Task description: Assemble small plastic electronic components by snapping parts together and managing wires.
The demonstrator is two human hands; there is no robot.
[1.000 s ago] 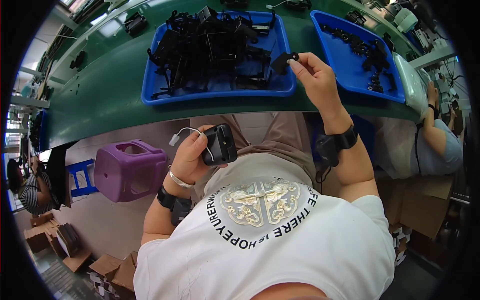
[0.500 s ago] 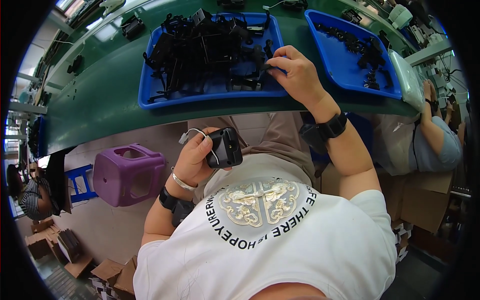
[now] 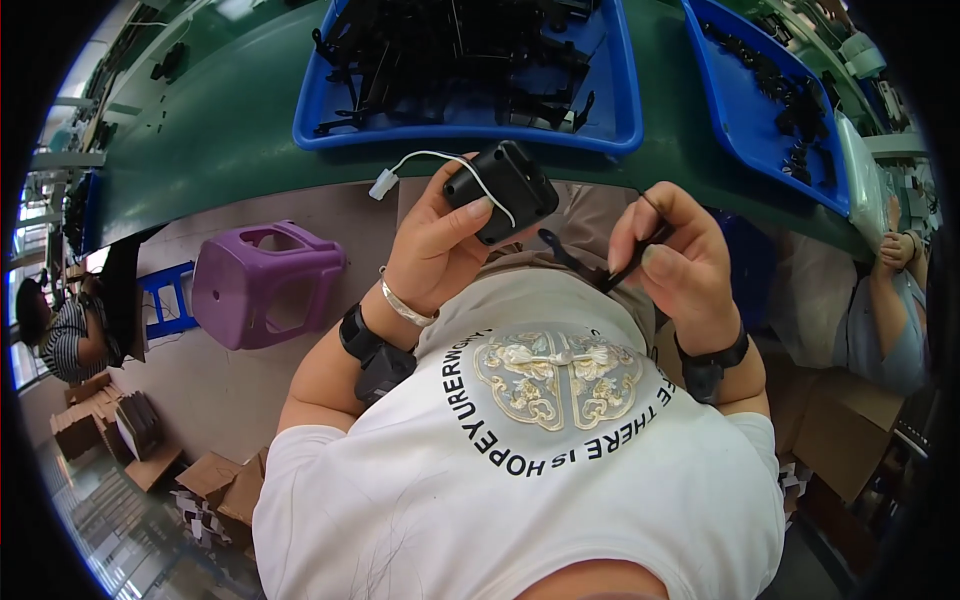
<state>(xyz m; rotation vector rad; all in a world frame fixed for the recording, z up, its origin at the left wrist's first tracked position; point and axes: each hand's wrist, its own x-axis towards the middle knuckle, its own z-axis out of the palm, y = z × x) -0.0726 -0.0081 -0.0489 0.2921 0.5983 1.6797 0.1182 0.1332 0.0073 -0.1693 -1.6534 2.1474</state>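
My left hand (image 3: 440,235) is closed round a small black plastic housing (image 3: 507,192), roughly box-shaped with rounded corners. A white cable runs across the housing and ends in a white plug (image 3: 383,184) that hangs free beside my fingers. To its right, my right hand (image 3: 680,255) pinches a thin, curved black plastic strip (image 3: 575,258), whose wider end points toward the housing without touching it. Both hands are in front of my body, just short of the table edge. Beyond them, the blue tray (image 3: 470,137) holds a heap of black plastic parts (image 3: 430,60).
A second blue tray (image 3: 745,135) with small black parts lies on the green table (image 3: 230,120) at the right, a clear plastic bag (image 3: 865,185) beside it. A purple stool (image 3: 240,285) stands at the left. Other people sit at both sides; cardboard boxes (image 3: 850,430) are at the right.
My right hand has come back from the tray toward my body with the black strip in it. My left hand has lifted the housing up and to the right. The view has shifted.
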